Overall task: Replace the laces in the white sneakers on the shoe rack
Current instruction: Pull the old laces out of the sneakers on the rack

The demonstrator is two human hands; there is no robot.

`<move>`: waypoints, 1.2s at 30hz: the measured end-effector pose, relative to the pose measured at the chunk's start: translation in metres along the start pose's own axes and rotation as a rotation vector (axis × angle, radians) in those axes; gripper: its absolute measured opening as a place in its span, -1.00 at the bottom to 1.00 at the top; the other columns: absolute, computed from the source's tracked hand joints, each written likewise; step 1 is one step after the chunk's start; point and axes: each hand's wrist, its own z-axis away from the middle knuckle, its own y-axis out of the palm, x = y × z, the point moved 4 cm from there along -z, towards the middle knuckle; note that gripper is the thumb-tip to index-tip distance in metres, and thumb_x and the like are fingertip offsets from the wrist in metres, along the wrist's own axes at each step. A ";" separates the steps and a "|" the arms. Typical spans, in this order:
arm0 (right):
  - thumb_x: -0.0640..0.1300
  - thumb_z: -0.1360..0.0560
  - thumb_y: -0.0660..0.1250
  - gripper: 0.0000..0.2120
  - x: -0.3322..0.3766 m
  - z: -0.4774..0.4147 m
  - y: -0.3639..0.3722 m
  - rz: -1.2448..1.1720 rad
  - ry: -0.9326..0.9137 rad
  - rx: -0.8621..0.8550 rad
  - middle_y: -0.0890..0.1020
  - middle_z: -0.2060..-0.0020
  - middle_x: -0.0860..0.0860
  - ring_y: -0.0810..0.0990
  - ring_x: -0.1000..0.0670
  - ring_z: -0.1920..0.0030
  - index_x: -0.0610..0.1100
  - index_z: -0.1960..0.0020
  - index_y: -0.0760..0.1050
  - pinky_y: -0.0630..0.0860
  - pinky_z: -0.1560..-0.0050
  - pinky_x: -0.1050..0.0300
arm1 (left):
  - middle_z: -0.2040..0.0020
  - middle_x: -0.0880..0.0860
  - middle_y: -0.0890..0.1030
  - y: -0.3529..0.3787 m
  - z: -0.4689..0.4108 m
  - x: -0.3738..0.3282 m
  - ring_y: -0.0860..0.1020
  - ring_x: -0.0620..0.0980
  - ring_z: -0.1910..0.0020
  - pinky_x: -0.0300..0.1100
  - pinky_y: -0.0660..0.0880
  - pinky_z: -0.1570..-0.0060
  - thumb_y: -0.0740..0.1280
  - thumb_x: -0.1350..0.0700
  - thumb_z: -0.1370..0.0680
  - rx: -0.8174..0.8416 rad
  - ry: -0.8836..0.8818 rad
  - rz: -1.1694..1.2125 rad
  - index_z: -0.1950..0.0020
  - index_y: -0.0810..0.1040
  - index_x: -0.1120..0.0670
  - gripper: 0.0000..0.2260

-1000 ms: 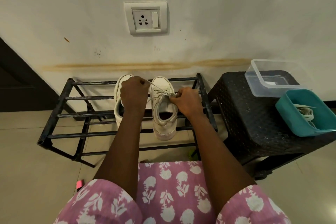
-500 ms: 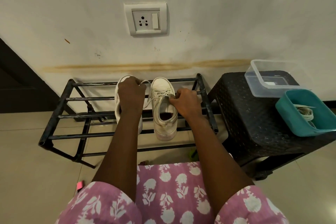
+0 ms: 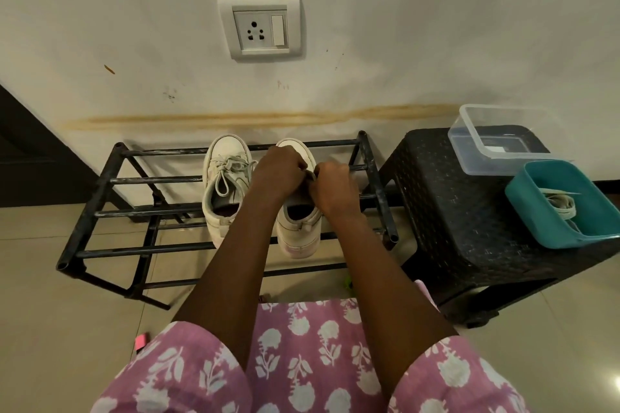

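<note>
Two white sneakers stand toes to the wall on the black metal shoe rack (image 3: 100,184). The left sneaker (image 3: 224,191) is laced and tied in a bow. Over the right sneaker (image 3: 298,228) both hands meet. My left hand (image 3: 278,174) and my right hand (image 3: 330,186) each have their fingers curled and pinch the lace (image 3: 310,174) between them above the shoe's tongue. The hands hide most of that lace and the eyelets.
A black woven stool (image 3: 453,211) stands right of the rack. On it sit a clear plastic box (image 3: 496,141) and a teal tub (image 3: 550,211) holding pale laces (image 3: 560,204). A wall socket (image 3: 260,27) is above. Tiled floor lies on the left.
My left hand has moved right, off the left sneaker, and now meets my right hand over the right sneaker. The lace that it held out to the left is gathered between both hands.
</note>
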 end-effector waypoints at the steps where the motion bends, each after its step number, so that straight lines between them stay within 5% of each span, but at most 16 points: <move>1: -0.13 -0.54 0.28 -0.77 0.000 0.000 0.000 -0.002 0.001 -0.001 0.62 0.03 -0.14 0.62 -0.10 0.06 -0.21 -0.14 0.55 0.54 0.12 0.10 | -0.10 0.18 0.61 0.000 0.000 -0.002 0.56 0.14 -0.08 -0.02 0.52 -0.10 0.32 0.18 -0.48 -0.010 0.003 -0.026 -0.08 0.66 0.07 -0.78; 13: -0.17 -0.57 0.24 -0.78 -0.009 -0.003 -0.010 0.023 0.016 -0.062 0.64 0.06 -0.19 0.64 -0.12 0.07 -0.27 -0.09 0.57 0.54 0.14 0.13 | 0.02 0.21 0.62 0.000 0.002 -0.016 0.57 0.17 0.03 -0.08 0.50 0.07 0.35 0.05 -0.49 -0.088 0.036 -0.110 -0.01 0.66 0.17 -0.76; 18: -0.15 -0.58 0.22 -0.75 -0.016 -0.001 -0.011 0.036 0.021 -0.063 0.65 0.05 -0.18 0.64 -0.11 0.06 -0.27 -0.11 0.57 0.55 0.12 0.14 | 0.43 0.12 0.44 0.001 0.005 -0.019 0.55 0.19 0.21 -0.11 0.33 0.27 0.33 0.12 -0.44 -0.139 -0.003 0.006 0.32 0.55 0.23 -0.79; 21: -0.09 -0.56 0.27 -0.73 -0.015 -0.001 -0.010 0.033 0.014 -0.070 0.65 0.04 -0.17 0.64 -0.11 0.04 -0.26 -0.12 0.57 0.55 0.10 0.13 | 0.41 0.21 0.54 -0.003 0.005 -0.006 0.53 0.16 0.30 -0.08 0.37 0.26 0.34 0.16 -0.44 -0.223 -0.112 0.198 0.30 0.59 0.29 -0.79; 25: -0.05 -0.54 0.30 -0.71 -0.014 0.000 -0.010 0.019 0.013 -0.082 0.65 0.06 -0.18 0.64 -0.12 0.05 -0.27 -0.09 0.58 0.52 0.18 0.14 | 0.54 0.07 0.36 -0.006 0.011 0.014 0.30 -0.02 0.53 -0.17 0.25 0.31 0.31 0.21 -0.46 -0.328 -0.270 0.376 0.36 0.56 0.32 -0.75; 29: -0.06 -0.55 0.29 -0.71 -0.015 0.000 -0.010 0.032 -0.002 -0.082 0.65 0.07 -0.17 0.64 -0.11 0.07 -0.27 -0.09 0.58 0.49 0.21 0.17 | 0.37 0.17 0.56 0.001 0.009 0.016 0.51 0.06 0.35 -0.17 0.32 0.22 0.30 0.21 -0.48 -0.227 -0.288 0.365 0.29 0.59 0.27 -0.80; 33: -0.06 -0.56 0.26 -0.71 -0.015 0.000 -0.009 0.041 -0.015 -0.074 0.65 0.06 -0.16 0.63 -0.10 0.06 -0.26 -0.10 0.57 0.45 0.24 0.19 | -0.21 0.15 0.59 -0.005 0.003 -0.002 0.52 0.07 -0.21 -0.21 0.34 -0.19 0.32 0.23 -0.47 -0.151 -0.077 0.302 -0.24 0.55 0.19 -0.67; 36: -0.10 -0.60 0.19 -0.73 -0.014 -0.002 -0.008 0.058 -0.030 -0.069 0.64 0.07 -0.16 0.62 -0.08 0.10 -0.25 -0.10 0.57 0.28 0.42 0.31 | -0.15 0.15 0.62 -0.002 0.001 -0.010 0.54 0.05 -0.17 -0.19 0.39 -0.18 0.33 0.17 -0.48 -0.042 0.048 0.209 -0.15 0.62 0.16 -0.73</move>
